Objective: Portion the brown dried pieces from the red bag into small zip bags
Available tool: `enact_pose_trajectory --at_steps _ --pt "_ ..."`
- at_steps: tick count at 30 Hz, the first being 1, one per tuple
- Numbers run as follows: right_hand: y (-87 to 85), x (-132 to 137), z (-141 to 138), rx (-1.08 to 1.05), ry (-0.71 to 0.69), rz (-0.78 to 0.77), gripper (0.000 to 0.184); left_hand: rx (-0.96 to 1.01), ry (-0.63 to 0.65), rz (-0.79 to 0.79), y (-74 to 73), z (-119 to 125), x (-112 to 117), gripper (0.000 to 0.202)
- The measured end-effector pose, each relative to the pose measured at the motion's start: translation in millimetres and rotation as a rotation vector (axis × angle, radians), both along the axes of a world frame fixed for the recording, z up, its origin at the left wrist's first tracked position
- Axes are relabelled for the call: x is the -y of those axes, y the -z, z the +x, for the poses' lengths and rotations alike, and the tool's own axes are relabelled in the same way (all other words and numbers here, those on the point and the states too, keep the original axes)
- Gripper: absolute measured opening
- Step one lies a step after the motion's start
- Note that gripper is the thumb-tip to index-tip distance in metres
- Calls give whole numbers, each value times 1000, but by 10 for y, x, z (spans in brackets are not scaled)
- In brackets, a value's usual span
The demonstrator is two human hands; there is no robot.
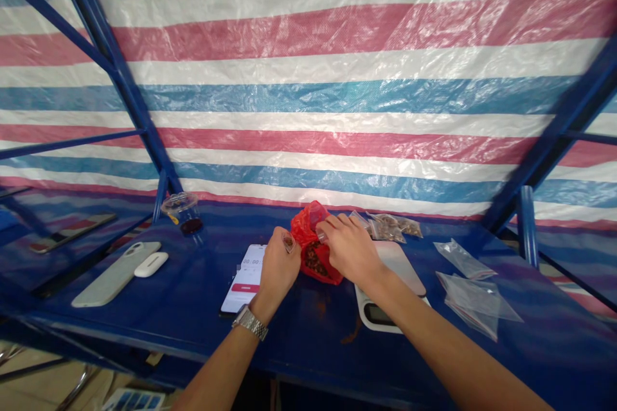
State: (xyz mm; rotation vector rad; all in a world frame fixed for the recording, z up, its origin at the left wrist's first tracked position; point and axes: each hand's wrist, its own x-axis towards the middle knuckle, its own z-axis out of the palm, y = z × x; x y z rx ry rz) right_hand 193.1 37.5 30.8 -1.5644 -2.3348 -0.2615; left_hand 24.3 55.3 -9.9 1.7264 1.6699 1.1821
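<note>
A red plastic bag point(308, 221) stands open on the blue table, with many small brown pieces point(315, 259) inside. My left hand point(281, 263) is closed at the bag's left side, and a bit of clear plastic point(288, 242) shows at its thumb. Over the right side of the bag my right hand point(349, 247) is bent down with its fingers pinched together. Something clear shows at those fingertips, too small to name. A white digital scale point(400, 263) lies partly under my right forearm.
Filled clear bags point(388, 227) lie behind the scale; flat zip bags point(475, 302) are to its right. Left of my hands are a phone with a timer point(245, 279), a pale phone point(116, 276), a white earbud case point(151, 264) and a clear cup point(186, 213). Blue metal bars point(125, 90) flank the table.
</note>
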Motion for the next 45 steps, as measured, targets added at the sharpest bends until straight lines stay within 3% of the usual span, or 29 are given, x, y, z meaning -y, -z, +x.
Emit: enact_pose_trajectory --at_steps 4,6,10,17,20,28,34,38,45 --pt "50 52 -38 -153 -183 -233 23 36 -29 -11 -33 -22 16 15" --pt "102 60 -12 -124 -181 -277 25 41 -41 -8 -38 -41 16 15" --pt "119 43 110 40 -64 -188 31 33 -88 5 -59 -88 -1 17" --pt "-111 -49 283 148 63 -43 36 84 -164 36 -161 -131 -13 17" --pt "-124 -77 292 161 48 -28 39 33 -132 11 -146 -129 -10 18" --pt "54 -107 174 99 -97 -74 30 -163 -65 -80 -105 -73 46 18" --pt "33 -118 131 180 -47 -112 29 -266 -16 -155 -129 -2 132 18" --pt "62 -126 159 139 -81 -148 34 -184 -6 -167 -96 6 112 17" --pt "81 -110 162 180 -147 -103 28 207 -4 -252 23 41 80 11"
